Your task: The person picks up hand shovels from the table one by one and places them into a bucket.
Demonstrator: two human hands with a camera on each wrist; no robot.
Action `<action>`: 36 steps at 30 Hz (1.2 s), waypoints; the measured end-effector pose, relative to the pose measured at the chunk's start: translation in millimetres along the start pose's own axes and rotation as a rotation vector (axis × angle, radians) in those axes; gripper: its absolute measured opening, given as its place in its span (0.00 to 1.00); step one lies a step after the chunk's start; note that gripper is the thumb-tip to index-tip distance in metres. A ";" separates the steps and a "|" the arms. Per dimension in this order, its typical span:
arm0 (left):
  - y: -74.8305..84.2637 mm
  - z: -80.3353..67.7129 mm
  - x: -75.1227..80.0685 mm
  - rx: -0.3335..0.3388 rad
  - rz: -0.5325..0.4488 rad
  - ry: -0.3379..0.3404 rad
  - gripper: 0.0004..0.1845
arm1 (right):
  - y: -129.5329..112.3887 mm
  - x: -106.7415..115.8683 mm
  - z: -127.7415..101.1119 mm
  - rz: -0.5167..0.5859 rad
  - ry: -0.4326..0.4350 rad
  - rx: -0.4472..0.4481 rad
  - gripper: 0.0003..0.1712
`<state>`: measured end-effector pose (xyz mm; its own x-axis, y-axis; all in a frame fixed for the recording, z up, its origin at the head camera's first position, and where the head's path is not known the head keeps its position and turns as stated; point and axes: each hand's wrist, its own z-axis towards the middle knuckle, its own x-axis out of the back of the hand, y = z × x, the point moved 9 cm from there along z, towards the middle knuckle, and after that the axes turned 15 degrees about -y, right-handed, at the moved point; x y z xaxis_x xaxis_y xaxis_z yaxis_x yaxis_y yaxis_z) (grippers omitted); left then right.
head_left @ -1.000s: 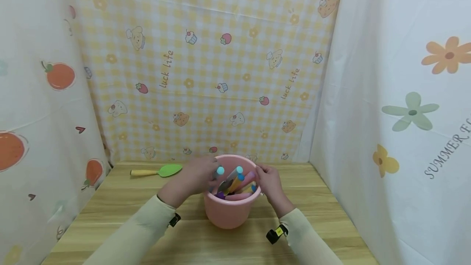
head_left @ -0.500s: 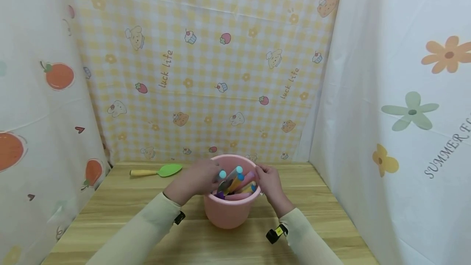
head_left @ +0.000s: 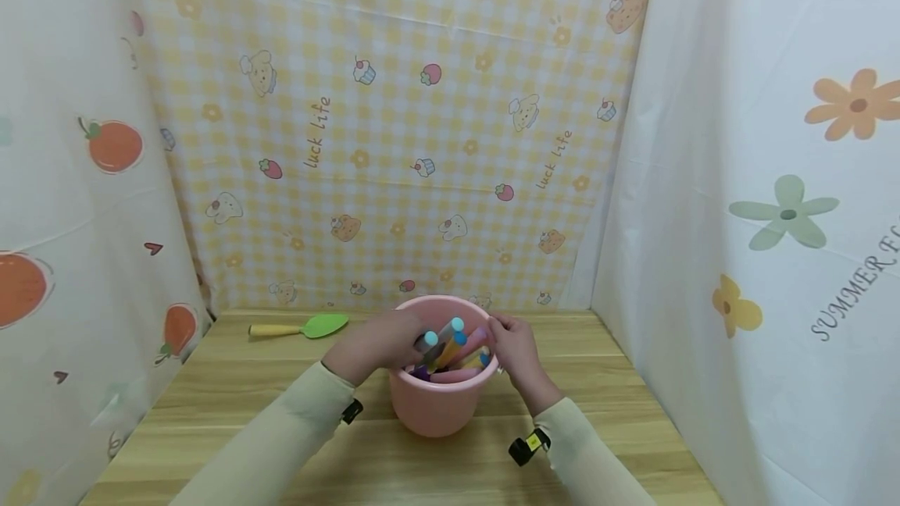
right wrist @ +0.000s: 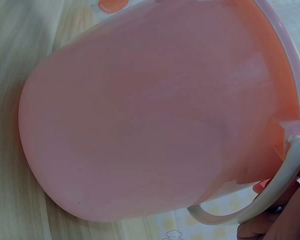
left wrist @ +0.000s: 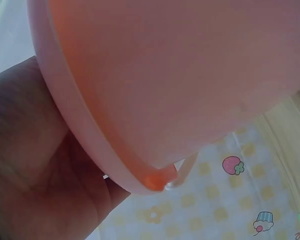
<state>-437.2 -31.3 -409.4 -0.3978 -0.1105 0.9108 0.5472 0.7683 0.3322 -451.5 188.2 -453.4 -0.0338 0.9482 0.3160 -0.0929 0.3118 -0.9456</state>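
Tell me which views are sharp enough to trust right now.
Head view: evenly lit, sharp, slight wide-angle bend at the edges. Left wrist view: pink bucket and left hand too close, soft. Right wrist view: bucket wall in focus, mild glare, right hand barely in frame.

Pink bucket (head_left: 437,404) of toys on wooden table (head_left: 211,412), left hand (head_left: 376,343) inside, right hand (head_left: 516,350) at rim
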 end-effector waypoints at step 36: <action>6.0 8.4 0.7 -0.053 -0.052 0.029 0.21 | 3.8 -0.4 1.2 0.028 -0.002 -0.015 0.21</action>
<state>-440.4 -21.5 -408.8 -0.4055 -0.1680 0.8985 0.5651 0.7266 0.3909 -453.1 188.9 -456.9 -0.0381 0.9565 0.2891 -0.0765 0.2857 -0.9553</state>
